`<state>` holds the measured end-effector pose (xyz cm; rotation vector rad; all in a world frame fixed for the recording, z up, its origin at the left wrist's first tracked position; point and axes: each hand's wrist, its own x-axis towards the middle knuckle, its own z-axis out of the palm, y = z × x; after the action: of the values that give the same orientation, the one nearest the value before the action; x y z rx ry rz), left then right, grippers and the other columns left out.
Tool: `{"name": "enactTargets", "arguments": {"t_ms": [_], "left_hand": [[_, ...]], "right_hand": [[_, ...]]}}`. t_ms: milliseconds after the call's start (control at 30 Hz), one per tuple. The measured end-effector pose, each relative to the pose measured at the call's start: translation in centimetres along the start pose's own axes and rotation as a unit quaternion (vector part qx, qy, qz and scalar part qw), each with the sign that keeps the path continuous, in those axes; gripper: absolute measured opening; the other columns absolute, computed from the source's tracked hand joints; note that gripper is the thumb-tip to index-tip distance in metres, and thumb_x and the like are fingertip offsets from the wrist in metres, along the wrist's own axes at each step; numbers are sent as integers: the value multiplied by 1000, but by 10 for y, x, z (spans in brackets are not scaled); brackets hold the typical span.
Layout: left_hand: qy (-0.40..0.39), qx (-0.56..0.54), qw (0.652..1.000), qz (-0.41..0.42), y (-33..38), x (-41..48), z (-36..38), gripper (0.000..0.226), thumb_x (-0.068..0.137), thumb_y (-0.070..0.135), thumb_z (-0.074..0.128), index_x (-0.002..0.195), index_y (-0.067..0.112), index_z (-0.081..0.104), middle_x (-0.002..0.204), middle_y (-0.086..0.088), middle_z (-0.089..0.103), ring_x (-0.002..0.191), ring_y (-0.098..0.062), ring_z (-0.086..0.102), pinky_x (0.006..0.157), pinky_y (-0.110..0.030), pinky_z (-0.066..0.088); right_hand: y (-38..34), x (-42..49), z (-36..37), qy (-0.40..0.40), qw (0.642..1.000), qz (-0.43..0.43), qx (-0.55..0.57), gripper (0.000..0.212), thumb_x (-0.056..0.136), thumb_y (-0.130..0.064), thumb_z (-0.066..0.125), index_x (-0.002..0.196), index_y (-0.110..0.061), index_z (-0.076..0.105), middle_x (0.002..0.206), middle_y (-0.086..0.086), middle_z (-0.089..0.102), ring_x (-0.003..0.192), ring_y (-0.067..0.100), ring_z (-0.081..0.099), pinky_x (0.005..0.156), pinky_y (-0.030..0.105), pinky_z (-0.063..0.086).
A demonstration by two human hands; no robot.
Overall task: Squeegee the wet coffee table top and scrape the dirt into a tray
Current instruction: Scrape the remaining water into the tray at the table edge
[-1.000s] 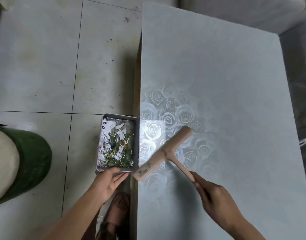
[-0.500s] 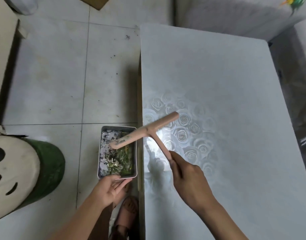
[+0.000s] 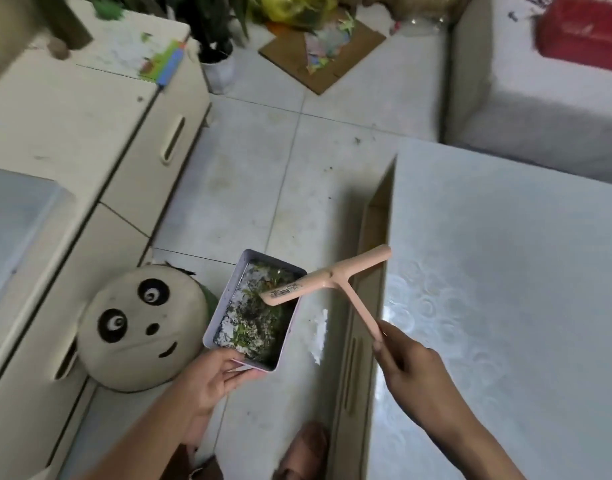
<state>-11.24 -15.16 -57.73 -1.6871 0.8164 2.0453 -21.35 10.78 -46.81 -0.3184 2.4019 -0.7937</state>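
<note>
Squeegee [image 3: 332,275] blade overhangs tray [image 3: 227,296] (right grip [image 3: 412,364] at handle's end).

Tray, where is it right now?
Head view, lower centre: the left hand holds the tray above the floor, between the panda stool and the coffee table.

Right of the fingers of the right hand [image 3: 412,368], the tabletop [image 3: 505,271] stretches wide and open up to a grey upholstered block [image 3: 540,116] beyond its far edge. Between those fingers and the fingers of the left hand [image 3: 211,375] runs a narrow strip of floor [image 3: 315,237] along the table's side panel, a white scrap [image 3: 320,336] lying on it. The squeegee [image 3: 332,277] bridges this gap ahead of both, its head reaching from above the tray [image 3: 227,297] to the tabletop's edge. Just left of the left fingers a panda stool [image 3: 138,327] stands near the tray's wall, a cream cabinet [image 3: 72,133] beyond it. Ahead of the tray the tiles lie open up to a plant pot [image 3: 217,73] and cardboard [image 3: 323,79].
</note>
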Motion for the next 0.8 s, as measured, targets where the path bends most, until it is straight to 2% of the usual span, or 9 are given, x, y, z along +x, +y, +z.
{"name": "enactTargets", "arguments": {"t_ms": [67,167,267,300,367,467,567,667,800], "left_hand": [[4,7,1000,0,25,-15,-23,11,88,-15,44,93,-9,53,89,-29,63,58,-41,68,45,-36,57],[7,5,1000,4,64,-32,-68,12,89,-14,43,97,-13,52,90,-33,63,56,-44,67,48,-41,56],[21,-30,999,14,95,-37,-100,15,90,-14,41,103,-15,49,90,-31,62,62,-47,65,37,-39,53],[27,-38,999,18,116,-37,-138,20,90,-14,40,108,-16,47,94,-32,60,66,-49,64,35,-39,52],[31,-49,998,17,131,-38,-154,25,90,-14,40,114,-18,45,104,-34,57,63,-52,64,36,-40,52],[32,-69,997,15,170,-44,-215,29,90,-14,39,119,-14,41,112,-36,54,59,-55,62,36,-41,52],[57,-50,996,39,206,-44,-263,28,89,-15,38,117,-13,41,95,-31,61,57,-51,64,36,-39,52],[74,-34,995,65,236,-42,-303,18,89,-15,39,106,-13,45,72,-29,66,52,-45,65,36,-40,52],[105,-13,990,90,262,-43,-339,10,89,-16,40,90,-10,48,53,-27,63,46,-41,64,34,-36,51]], "right_hand": [[-29,5,5,-5,1000,-14,-5,29,99,-30,45,122,-43,54,53,-21,51,54,1,48,52,16,37],[-81,19,24,-16,998,-53,-13,25,98,-30,45,118,-40,56,57,-23,53,54,3,47,54,18,37],[-124,31,41,-18,997,-76,-23,22,98,-31,45,117,-36,56,66,-7,59,65,12,53,58,21,40],[-153,46,69,-22,996,-82,-23,21,98,-31,45,116,-35,55,69,-3,60,68,15,54,61,25,41],[-173,52,78,-19,995,-93,-25,16,98,-29,46,110,-35,56,62,-6,54,61,16,48,59,29,39],[-228,71,121,-35,992,-116,-30,16,99,-27,45,104,-41,52,57,-17,50,54,12,41,53,26,33],[-272,86,151,-48,990,-128,-42,15,98,-28,44,100,-41,52,59,-21,51,54,11,39,53,23,33],[-315,100,175,-48,987,-145,-60,14,97,-30,46,102,-41,52,61,-26,51,56,8,42,55,18,37],[-359,112,195,-59,985,-153,-55,10,97,-28,45,97,-35,52,56,-9,47,58,12,42,55,23,37]]}}
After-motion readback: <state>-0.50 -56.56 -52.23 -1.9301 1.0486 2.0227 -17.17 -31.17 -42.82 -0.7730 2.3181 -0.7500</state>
